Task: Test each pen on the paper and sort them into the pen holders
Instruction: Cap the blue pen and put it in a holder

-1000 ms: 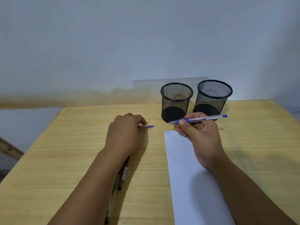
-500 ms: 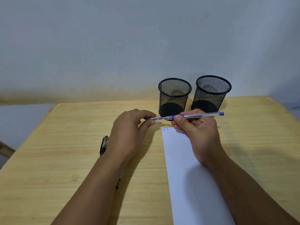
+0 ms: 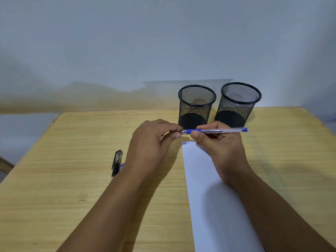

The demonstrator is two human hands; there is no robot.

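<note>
A clear blue pen point(image 3: 218, 130) lies level in my right hand point(image 3: 223, 150), just above the top of the white paper strip point(image 3: 214, 206). Its silver tip points left. My left hand point(image 3: 151, 142) pinches thumb and forefinger right at that tip; the small blue cap it held earlier is hidden inside the fingers. A small blue scribble marks the paper's top left corner. Two black mesh pen holders stand behind the hands, the left holder point(image 3: 196, 106) and the right holder point(image 3: 238, 104); both look empty.
A black pen point(image 3: 116, 162) lies on the wooden table point(image 3: 72, 160) left of my left wrist, with a bit of blue beside it, half under the arm. A plain wall rises just behind the holders.
My left hand moved right with the blue cap and met the pen's tip. My right hand turned the pen level. Lifting my left arm uncovered the black pen.
</note>
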